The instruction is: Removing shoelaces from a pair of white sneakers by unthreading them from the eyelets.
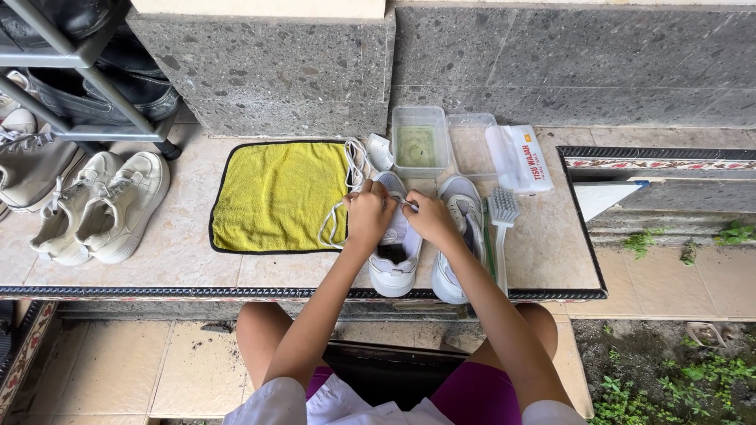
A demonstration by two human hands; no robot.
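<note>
Two white sneakers stand side by side on the tiled ledge. Both of my hands work over the left sneaker (394,264). My left hand (368,211) pinches its white shoelace (337,216), which loops away onto the yellow cloth. My right hand (428,216) grips the lace end at the shoe's tongue. The right sneaker (458,206) lies just beside my right wrist, partly hidden by my forearm.
A yellow cloth (276,197) lies left of the shoes. A brush (502,211), two clear plastic tubs (419,142), one holding greenish liquid, and a tissue pack (524,157) sit behind. Another white pair (102,208) rests far left under a shoe rack (87,79).
</note>
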